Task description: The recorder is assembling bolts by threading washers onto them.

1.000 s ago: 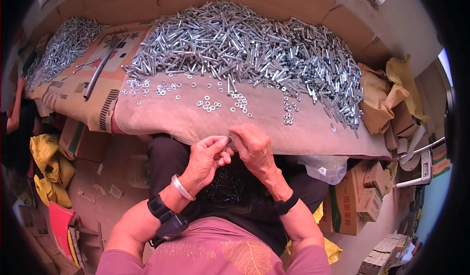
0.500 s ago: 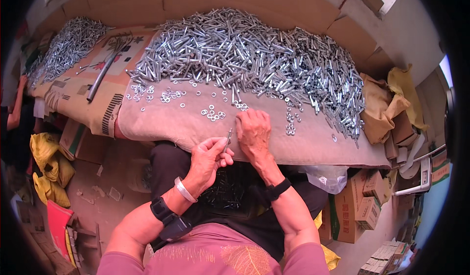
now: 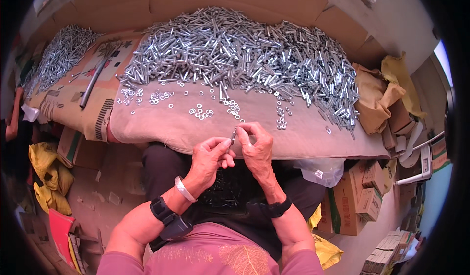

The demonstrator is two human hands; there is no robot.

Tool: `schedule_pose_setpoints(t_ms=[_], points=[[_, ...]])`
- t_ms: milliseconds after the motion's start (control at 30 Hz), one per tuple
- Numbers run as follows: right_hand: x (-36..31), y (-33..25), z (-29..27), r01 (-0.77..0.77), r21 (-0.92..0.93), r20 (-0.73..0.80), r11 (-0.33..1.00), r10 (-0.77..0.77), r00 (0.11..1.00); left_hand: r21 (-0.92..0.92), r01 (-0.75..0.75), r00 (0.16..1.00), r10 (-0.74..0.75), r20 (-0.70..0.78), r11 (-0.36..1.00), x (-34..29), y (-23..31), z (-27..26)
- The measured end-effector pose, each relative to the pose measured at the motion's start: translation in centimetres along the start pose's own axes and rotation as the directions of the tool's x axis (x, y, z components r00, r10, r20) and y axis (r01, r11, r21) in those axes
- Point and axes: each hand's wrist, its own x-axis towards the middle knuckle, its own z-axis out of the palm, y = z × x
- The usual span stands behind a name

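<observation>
A slim metal bolt [image 3: 233, 137] stands tilted upward from the pinched thumb and fingers of my left hand [image 3: 206, 160]. My right hand [image 3: 258, 150] is closed at the bolt's upper end, thumb and forefinger pressed together; whatever lies between them is too small to make out. Just beyond my hands, loose washers [image 3: 233, 109] lie on the pinkish cloth [image 3: 161, 123], with another cluster of washers [image 3: 201, 112] to their left. A large heap of metal bolts and sleeves [image 3: 230, 49] covers the far part of the cloth.
A smaller heap of bolts [image 3: 68, 49] and a metal tube [image 3: 94, 84] lie at the left. Below my hands, a dark container [image 3: 223, 191] with bolts sits between my legs. Cartons [image 3: 347, 206] and a clear plastic bag [image 3: 320, 171] are at the right. Someone's arm [image 3: 14, 116] shows far left.
My right hand has drawn back from the washers on the cloth to the bolt's tip. My left hand still holds the bolt. The view has shifted slightly.
</observation>
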Motion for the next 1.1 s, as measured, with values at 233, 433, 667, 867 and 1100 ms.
schedule_pose_setpoints(t_ms=[233, 433, 667, 867, 1100], points=[[-0.6, -0.5, -0.6, -0.020, 0.011, -0.031, 1.000, 0.020, 0.999, 0.096, -0.049, 0.999, 0.049, 0.004, 0.994, 0.3, -0.3, 0.6], [-0.3, -0.7, -1.7, -0.234, 0.238, 0.050, 0.943, 0.228, 0.972, 0.079, -0.106, 0.994, 0.103, 0.040, 0.991, 0.8, -1.0, 1.0], [1.6, 2.2, -5.4, 0.044, -0.273, 0.008, 0.961, -0.043, 0.999, 0.037, -0.061, 0.998, 0.060, 0.010, 0.997, 1.9, -1.4, 1.0], [5.5, 7.0, -6.6, 0.162, -0.689, 0.055, 0.706, -0.172, 0.984, 0.031, -0.067, 0.998, 0.067, 0.010, 0.997, 2.3, -1.4, 1.3], [7.1, 8.7, -5.8, 0.168, -0.867, 0.068, 0.469, -0.221, 0.973, 0.021, -0.060, 0.998, 0.060, 0.005, 0.998, 2.4, -1.0, 1.5]])
